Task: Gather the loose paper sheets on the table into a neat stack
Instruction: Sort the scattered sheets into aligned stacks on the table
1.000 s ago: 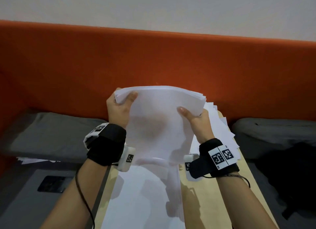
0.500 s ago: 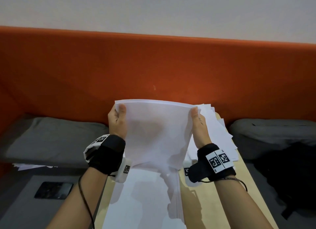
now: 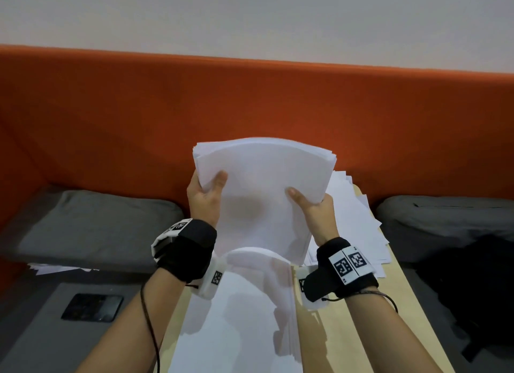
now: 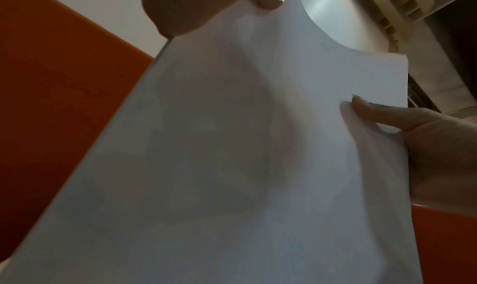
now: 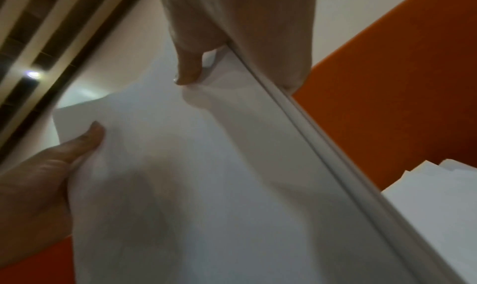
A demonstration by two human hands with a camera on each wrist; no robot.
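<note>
The left hand [image 3: 204, 198] and right hand [image 3: 315, 209] each pinch a side edge of a bundle of sheets [image 3: 264, 194], thumbs in front, held upright above the surface [image 3: 358, 331]. More sheets lie flat below [image 3: 236, 331]; a fanned pile [image 3: 353, 222] sits just right.

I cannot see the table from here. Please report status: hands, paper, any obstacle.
Left hand and right hand both grip the paper bundle, upright above the table. Loose sheets lie fanned at right, not yet gathered. No obstacle seen.
</note>
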